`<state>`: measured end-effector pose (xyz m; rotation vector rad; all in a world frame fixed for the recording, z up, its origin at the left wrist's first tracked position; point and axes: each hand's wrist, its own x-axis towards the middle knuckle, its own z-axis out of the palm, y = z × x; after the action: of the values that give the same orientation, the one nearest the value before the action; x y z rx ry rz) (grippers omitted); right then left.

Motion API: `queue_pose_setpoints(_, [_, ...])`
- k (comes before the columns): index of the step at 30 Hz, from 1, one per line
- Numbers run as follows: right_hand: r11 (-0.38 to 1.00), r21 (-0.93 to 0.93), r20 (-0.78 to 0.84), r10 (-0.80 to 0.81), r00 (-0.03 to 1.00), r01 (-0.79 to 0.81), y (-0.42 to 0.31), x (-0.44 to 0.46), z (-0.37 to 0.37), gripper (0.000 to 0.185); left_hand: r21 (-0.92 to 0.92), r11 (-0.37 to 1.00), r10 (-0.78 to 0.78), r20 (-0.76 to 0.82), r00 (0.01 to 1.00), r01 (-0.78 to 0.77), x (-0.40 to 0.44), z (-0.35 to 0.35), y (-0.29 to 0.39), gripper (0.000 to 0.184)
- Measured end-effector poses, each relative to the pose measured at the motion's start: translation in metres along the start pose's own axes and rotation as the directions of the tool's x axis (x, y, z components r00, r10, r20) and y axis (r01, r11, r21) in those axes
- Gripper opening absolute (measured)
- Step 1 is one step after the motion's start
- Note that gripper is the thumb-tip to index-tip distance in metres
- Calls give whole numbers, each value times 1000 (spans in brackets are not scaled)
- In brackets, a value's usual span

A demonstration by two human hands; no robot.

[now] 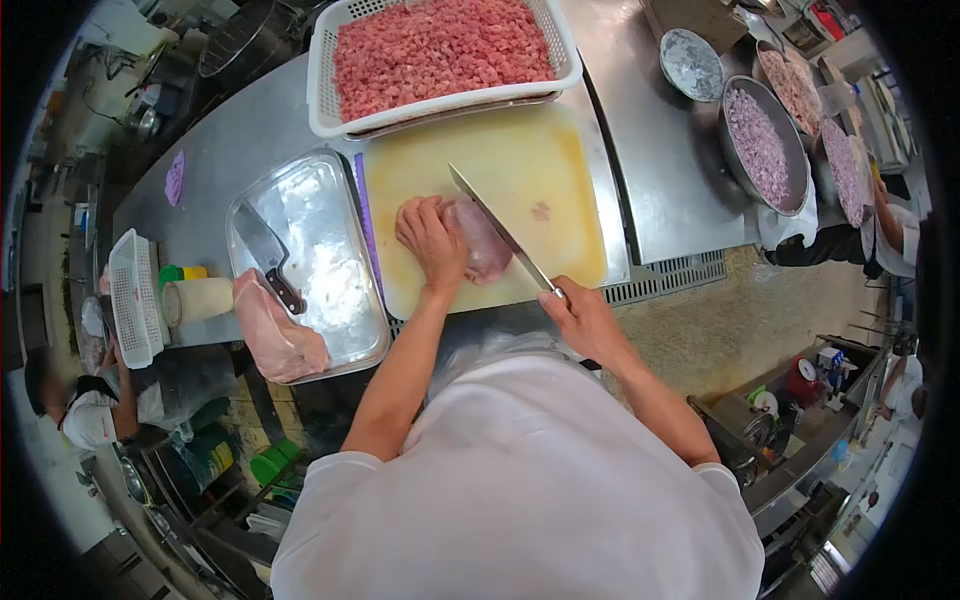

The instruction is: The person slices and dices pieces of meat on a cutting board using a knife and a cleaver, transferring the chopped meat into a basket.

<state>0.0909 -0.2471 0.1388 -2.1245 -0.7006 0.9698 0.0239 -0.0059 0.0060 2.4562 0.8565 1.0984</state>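
A piece of raw meat [487,245] lies on the yellowish cutting board [560,150]. My left hand [432,238] rests on the meat's left side, its fingers bent and close together. In my right hand [580,315] is the handle of a long knife [497,225], whose blade slants up and left along the meat's right edge. Left of the board, a metal tray [335,215] holds a second knife [262,243] with a black handle. A larger raw piece of meat [277,335] lies over that tray's lower left corner.
Behind the board stands a white basket [322,85] of diced meat. Bowls, one with chopped onion [757,145], are at the right. A white container [200,300] and a white basket [140,300] sit left. Co-workers [90,415] are at both sides.
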Motion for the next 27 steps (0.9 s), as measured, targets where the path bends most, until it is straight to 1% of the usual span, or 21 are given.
queue_pose_setpoints(1, [1000,0,2,-1,1000,1,-7,-8,-5,43,-34,998,44,-3,999,-44,4,-4,0,24])
queue_pose_setpoints(4, [1000,-23,28,13,1000,-12,-20,-23,-12,42,-82,990,131,211,969,-116,0,0,-9,30])
queue_pose_setpoints(7, [998,-56,58,44,997,-41,-24,-21,-12,40,-73,991,127,226,966,-113,2,2,-10,34])
queue_pose_setpoints(11, [996,-66,107,72,992,-65,-23,-14,-15,36,-80,991,128,244,961,-112,1,2,-10,32])
queue_pose_setpoints(14, [990,-81,162,128,979,-116,-46,2,-27,35,-89,991,118,246,962,-99,2,6,-11,30])
queue_pose_setpoints(16, [998,-66,112,30,993,-22,-42,24,-14,34,-103,991,104,251,962,-81,3,5,-10,29])
queue_pose_setpoints(17, [998,-61,88,-20,996,26,-38,36,-5,34,-76,994,92,247,965,-76,6,7,-11,28])
queue_pose_setpoints(20, [988,-95,86,-110,990,118,-28,66,20,35,-27,998,62,260,964,-57,8,4,-12,28])
queue_pose_setpoints(22, [983,-144,110,-98,989,114,-32,77,16,36,-25,998,61,271,961,-56,9,-1,-14,29])
queue_pose_setpoints(23, [979,-167,112,-99,989,117,-38,78,13,37,-18,998,68,250,966,-66,7,-4,-14,27])
queue_pose_setpoints(24, [987,-157,148,-10,989,33,-54,70,5,41,-15,997,82,221,972,-81,6,-3,-15,24])
queue_pose_setpoints(25, [987,-157,179,-2,984,31,-56,60,3,42,-21,995,101,187,977,-99,6,2,-17,22])
queue_pose_setpoints(26, [986,-165,187,18,982,13,-55,45,-2,43,35,996,79,195,978,-87,-4,14,-29,20])
queue_pose_setpoints(27, [982,-190,180,51,982,-16,-51,28,-13,44,63,998,15,181,983,-26,-9,19,-30,22])
